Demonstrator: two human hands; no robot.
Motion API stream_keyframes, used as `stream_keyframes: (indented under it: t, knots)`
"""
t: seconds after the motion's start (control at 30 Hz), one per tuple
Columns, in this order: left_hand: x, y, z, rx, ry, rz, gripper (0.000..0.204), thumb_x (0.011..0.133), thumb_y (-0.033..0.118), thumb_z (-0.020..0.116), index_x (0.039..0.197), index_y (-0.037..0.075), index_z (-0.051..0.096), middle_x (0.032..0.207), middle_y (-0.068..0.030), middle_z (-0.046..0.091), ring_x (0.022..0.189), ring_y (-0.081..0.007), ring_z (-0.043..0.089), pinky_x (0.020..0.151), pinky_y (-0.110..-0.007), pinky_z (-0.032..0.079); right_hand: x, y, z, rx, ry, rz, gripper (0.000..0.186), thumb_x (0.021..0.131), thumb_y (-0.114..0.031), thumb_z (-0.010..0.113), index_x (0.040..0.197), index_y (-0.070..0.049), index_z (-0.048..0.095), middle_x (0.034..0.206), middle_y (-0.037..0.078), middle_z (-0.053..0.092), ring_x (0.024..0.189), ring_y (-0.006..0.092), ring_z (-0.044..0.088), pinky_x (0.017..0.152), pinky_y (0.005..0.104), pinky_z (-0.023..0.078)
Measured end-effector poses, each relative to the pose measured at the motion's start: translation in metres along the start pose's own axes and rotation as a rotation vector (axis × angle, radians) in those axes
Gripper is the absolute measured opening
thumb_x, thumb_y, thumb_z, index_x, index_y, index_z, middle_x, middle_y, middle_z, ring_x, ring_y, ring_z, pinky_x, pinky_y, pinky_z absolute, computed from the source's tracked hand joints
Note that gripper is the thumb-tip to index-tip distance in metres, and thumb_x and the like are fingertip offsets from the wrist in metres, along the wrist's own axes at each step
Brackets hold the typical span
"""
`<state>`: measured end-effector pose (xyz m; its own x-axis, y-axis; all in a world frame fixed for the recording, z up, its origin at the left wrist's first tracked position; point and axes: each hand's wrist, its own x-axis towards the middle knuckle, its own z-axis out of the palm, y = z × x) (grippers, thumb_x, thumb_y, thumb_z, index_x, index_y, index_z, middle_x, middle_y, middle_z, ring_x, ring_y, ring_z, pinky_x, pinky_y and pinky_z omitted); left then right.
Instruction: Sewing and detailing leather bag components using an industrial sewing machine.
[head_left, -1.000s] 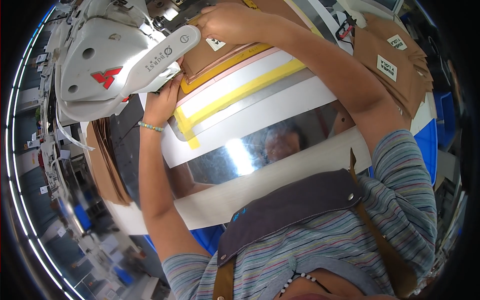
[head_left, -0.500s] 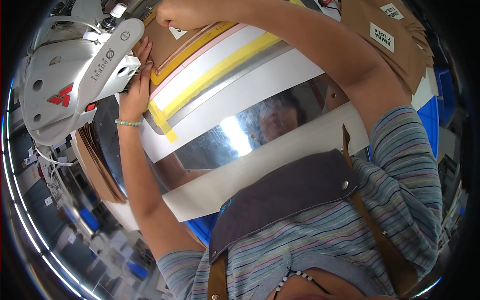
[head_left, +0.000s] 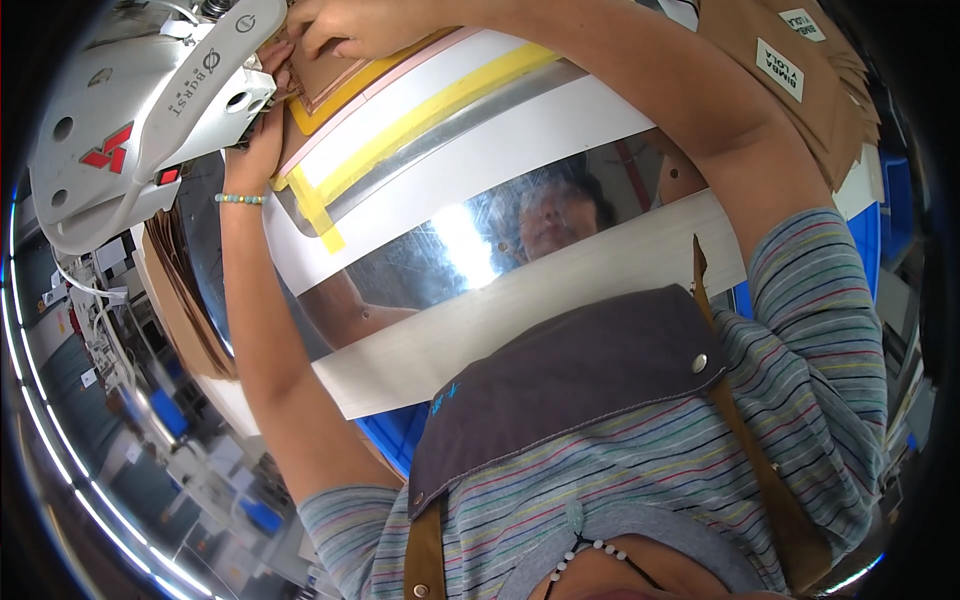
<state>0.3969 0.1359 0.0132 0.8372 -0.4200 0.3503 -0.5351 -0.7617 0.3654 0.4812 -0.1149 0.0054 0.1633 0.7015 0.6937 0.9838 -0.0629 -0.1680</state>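
A polished metal plate (head_left: 400, 262) lies wearer-side of both hands. Beyond, a yellow frame (head_left: 340, 100) borders the brown panel (head_left: 313, 78) beneath the right hand (head_left: 350, 27), which has slid nearer, loosely curled, so both now work near its corner; any grip is unclear. The left hand (head_left: 263, 142) extends fingers along the panel's edge, its hold partly hidden by a white machine head (head_left: 150, 115).

Right hand (head_left: 345, 28) is resting over brown panel (head_left: 322, 76) beside yellow strip (head_left: 340, 101); left hand (head_left: 262, 140) is sitting at panel's left edge, white machine (head_left: 110, 110) partly hiding it.
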Motion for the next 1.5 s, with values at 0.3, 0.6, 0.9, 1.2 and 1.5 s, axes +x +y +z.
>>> stream_keyframes:
  t: [0.3, 0.6, 0.9, 1.2, 1.5]
  knots:
    - [0.004, -0.011, 0.002, 0.224, 0.022, 0.127, 0.033, 0.106, 0.017, 0.058, 0.138, 0.01, 0.065, 0.141, -0.0065, 0.066, 0.131, -0.0239, 0.06, 0.113, -0.036, 0.044, 0.005, -0.006, -0.015, 0.199, -0.293, -0.056, 0.018, 0.084, -0.007, 0.063, 0.095, -0.005, 0.078, 0.099, 0.019, 0.073, 0.097, 0.0399, 0.07, 0.084, 0.0496, 0.057]
    - [-0.026, -0.11, 0.005, 0.413, -0.056, -0.029, 0.034, 0.1, 0.017, 0.061, 0.133, 0.01, 0.066, 0.135, -0.012, 0.069, 0.125, -0.0319, 0.063, 0.107, -0.043, 0.049, -0.001, -0.001, -0.001, 0.307, -0.168, -0.026, 0.03, 0.079, -0.002, 0.061, 0.103, -0.006, 0.079, 0.108, 0.018, 0.074, 0.106, 0.0378, 0.068, 0.094, 0.046, 0.055]
    - [-0.044, -0.131, 0.024, 0.195, 0.071, -0.103, 0.03, 0.095, 0.021, 0.068, 0.122, 0.009, 0.072, 0.122, -0.0149, 0.074, 0.116, -0.0354, 0.068, 0.101, -0.045, 0.052, -0.003, -0.006, -0.001, 0.217, -0.221, 0.037, 0.04, 0.081, 0.004, 0.056, 0.109, -0.01, 0.081, 0.121, 0.009, 0.071, 0.117, 0.0301, 0.064, 0.103, 0.0423, 0.052]
    - [-0.033, -0.078, 0.019, 0.042, 0.026, -0.23, 0.036, 0.093, 0.024, 0.073, 0.125, 0.008, 0.069, 0.127, -0.0139, 0.071, 0.12, -0.0311, 0.066, 0.101, -0.041, 0.052, -0.004, -0.012, -0.001, 0.184, -0.205, 0.055, 0.035, 0.085, 0.001, 0.06, 0.108, -0.014, 0.082, 0.119, 0.002, 0.071, 0.117, 0.023, 0.064, 0.104, 0.0404, 0.05]
    - [-0.032, -0.052, 0.007, 0.059, -0.015, -0.207, 0.032, 0.092, 0.01, 0.07, 0.124, 0.009, 0.071, 0.122, -0.0095, 0.073, 0.114, -0.027, 0.069, 0.096, -0.039, 0.055, -0.006, -0.009, 0.001, 0.158, -0.224, 0.039, 0.03, 0.089, -0.003, 0.066, 0.111, -0.015, 0.081, 0.124, 0.003, 0.07, 0.115, 0.0275, 0.065, 0.103, 0.0412, 0.052]
